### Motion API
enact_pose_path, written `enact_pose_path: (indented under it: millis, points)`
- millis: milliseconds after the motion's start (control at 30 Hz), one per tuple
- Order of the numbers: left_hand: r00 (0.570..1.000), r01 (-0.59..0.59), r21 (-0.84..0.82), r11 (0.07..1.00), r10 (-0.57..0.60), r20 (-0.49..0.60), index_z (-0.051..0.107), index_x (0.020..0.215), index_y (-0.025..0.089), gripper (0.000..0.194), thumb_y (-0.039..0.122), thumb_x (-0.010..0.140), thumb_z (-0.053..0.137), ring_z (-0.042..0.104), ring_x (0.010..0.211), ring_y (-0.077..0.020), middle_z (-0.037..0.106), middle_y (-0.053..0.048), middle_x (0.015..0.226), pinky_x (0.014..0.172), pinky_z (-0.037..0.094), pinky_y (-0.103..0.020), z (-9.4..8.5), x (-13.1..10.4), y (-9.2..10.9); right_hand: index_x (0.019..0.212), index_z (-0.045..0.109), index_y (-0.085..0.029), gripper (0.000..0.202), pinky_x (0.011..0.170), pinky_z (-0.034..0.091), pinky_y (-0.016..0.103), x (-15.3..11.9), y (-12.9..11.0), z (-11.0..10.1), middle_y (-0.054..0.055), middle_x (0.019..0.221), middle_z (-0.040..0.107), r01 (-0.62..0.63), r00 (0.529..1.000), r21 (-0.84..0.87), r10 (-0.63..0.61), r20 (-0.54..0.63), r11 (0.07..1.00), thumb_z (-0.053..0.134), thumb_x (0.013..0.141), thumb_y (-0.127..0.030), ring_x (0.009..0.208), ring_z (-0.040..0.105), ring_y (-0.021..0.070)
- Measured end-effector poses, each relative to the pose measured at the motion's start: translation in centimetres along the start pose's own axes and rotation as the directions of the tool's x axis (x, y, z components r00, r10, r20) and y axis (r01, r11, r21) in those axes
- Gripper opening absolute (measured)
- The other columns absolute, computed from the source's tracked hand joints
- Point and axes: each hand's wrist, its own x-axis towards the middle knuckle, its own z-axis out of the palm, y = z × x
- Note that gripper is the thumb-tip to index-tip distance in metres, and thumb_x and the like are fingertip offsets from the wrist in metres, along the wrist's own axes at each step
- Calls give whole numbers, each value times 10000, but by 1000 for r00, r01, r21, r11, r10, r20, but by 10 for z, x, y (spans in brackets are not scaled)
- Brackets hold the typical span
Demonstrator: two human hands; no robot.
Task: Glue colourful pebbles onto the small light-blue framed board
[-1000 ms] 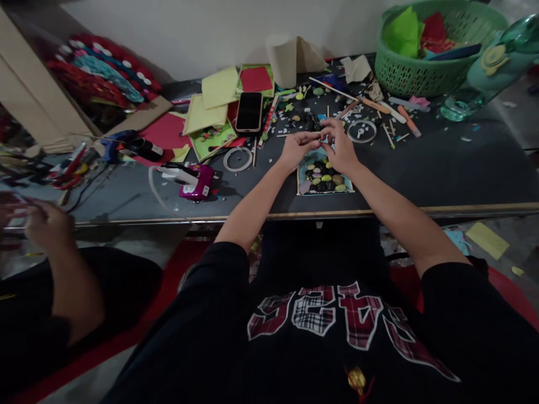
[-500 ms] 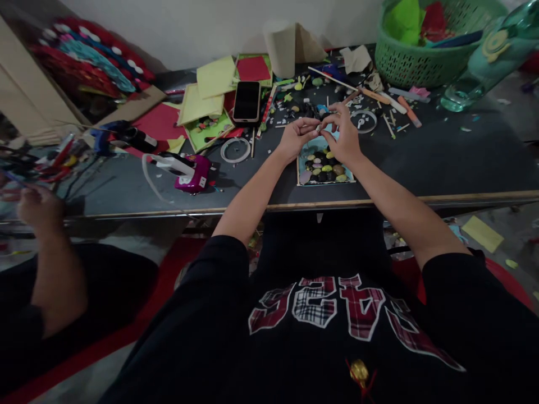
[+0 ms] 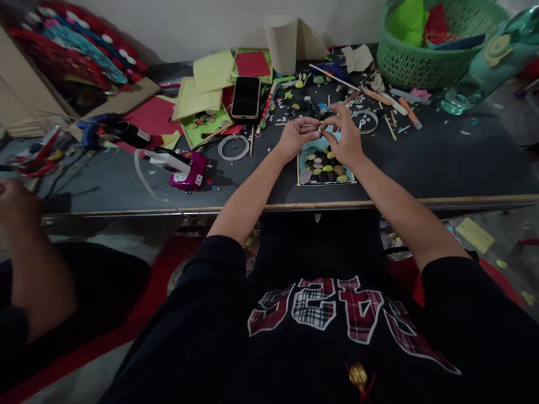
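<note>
My left hand (image 3: 297,136) and my right hand (image 3: 344,134) meet above a small framed panel (image 3: 302,159) near the table's front edge. Between their pinched fingertips is a tiny whitish piece (image 3: 320,128), too small to name. A thin brown stick-like tool (image 3: 352,96) juts up from behind my right hand's fingers; I cannot tell how it is held. Dark, yellow, brown and mauve pebbles (image 3: 327,168) cover the lower part of the panel's light blue backing. My hands hide part of its upper side.
Behind my hands lie scattered scraps and sticks. A phone (image 3: 246,97), tape ring (image 3: 233,147) and purple power socket (image 3: 190,170) are to the left. A green basket (image 3: 416,59) and tilted-looking bottle (image 3: 480,70) stand right. Another person's arm (image 3: 33,258) is at far left.
My hands stay over the panel with fingertips together, shifting only slightly. The other person's hand has moved toward the left edge, and the view has turned a little.
</note>
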Motion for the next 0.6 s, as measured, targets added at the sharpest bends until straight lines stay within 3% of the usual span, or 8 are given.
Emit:
enact_pose_path:
  millis: [233,400,600]
  points:
    - [1000,15,-30,999,-15,-2,718,976,155,432,230,616,944,777,954,-188,800,-38,992,1004,592,-363,0,-1,3,1318,424,-268,415,961,563,525,1,7,7,84,1220,642,18,999,25,-20,48,1000,475,1012,-545,924,658,226]
    - [999,31,6,999,-31,5,736,1011,145,474,292,618,958,765,1055,-244,803,-63,1006,1030,583,-404,2,-4,8,1328,382,-264,400,987,555,530,1,8,9,62,1117,636,-24,994,65,17,110,998,505,1013,-478,940,655,222]
    - [1000,30,35,999,-30,2,747,1028,147,447,275,644,938,765,1066,-237,803,-73,1090,1025,595,-395,3,-4,11,1278,386,-261,338,965,564,518,1,5,9,44,1077,614,-28,995,90,20,95,996,513,1017,-436,891,641,196]
